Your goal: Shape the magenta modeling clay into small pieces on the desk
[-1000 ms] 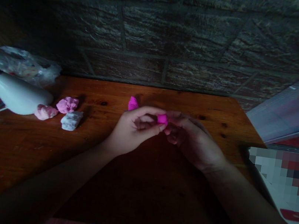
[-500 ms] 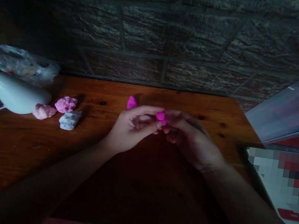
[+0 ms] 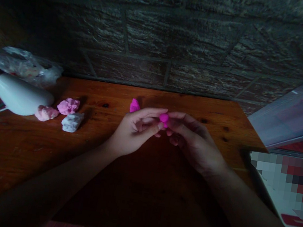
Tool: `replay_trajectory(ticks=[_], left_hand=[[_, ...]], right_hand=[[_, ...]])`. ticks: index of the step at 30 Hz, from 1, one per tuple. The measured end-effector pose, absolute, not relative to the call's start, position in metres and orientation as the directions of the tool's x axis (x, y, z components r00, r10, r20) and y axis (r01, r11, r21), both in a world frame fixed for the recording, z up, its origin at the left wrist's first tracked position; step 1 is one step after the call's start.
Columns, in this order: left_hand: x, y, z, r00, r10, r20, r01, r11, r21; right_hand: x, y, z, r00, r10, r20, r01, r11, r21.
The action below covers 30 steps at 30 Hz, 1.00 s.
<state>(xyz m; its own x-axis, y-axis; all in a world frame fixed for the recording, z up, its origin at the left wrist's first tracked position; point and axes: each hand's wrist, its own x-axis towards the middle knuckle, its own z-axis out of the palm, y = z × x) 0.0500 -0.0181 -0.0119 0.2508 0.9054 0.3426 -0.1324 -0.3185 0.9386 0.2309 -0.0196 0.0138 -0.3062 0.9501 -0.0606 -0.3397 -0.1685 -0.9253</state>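
A small magenta lump of modelling clay [image 3: 163,117] is pinched between the fingertips of both hands above the wooden table. My left hand [image 3: 132,135] has its thumb against the near side of the lump, with the index finger stretched along the far side. From the right, my right hand [image 3: 196,143] grips the same lump with thumb and fingers; its contact points are partly hidden. Just behind my left hand, a larger magenta clay piece [image 3: 134,105] rests on the table, its lower part covered by the hand.
On the left lie a bright pink lump [image 3: 68,106], a paler pink lump [image 3: 46,113] and a greyish-white lump [image 3: 72,122]. Beside them are a smooth white object [image 3: 19,94] with a dark band and a clear plastic bag [image 3: 37,70]. A stone-block wall [image 3: 146,33] rises behind the table [image 3: 88,176].
Both hands keep hold of the clay, with only a slight shift of the fingers around it. The whole view has moved a little; the other lumps stay where they were.
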Motion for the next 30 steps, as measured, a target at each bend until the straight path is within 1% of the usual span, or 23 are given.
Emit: replay_trajectory(ticks=[5, 9, 13, 30], left_hand=[[0.0501, -0.0182, -0.0121, 0.258, 0.913, 0.317, -0.141, -0.288, 0.947], [0.049, -0.0174, -0.0129, 0.261, 0.913, 0.314, -0.168, -0.278, 0.946], [0.0488, -0.0166, -0.0134, 0.249, 0.921, 0.3, -0.158, -0.267, 0.951], [0.0508, -0.0171, -0.0114, 0.24, 0.92, 0.309, -0.167, -0.275, 0.947]], right_hand=[[0.2301, -0.0201, 0.0127, -0.298, 0.953, -0.045, -0.331, -0.147, -0.932], [0.2295, -0.0201, 0.0118, -0.297, 0.953, -0.067, -0.326, -0.167, -0.931], [0.2298, -0.0195, 0.0124, -0.283, 0.955, -0.092, -0.317, -0.184, -0.93], [0.2293, -0.0188, 0.0106, -0.267, 0.959, -0.091, -0.329, -0.18, -0.927]])
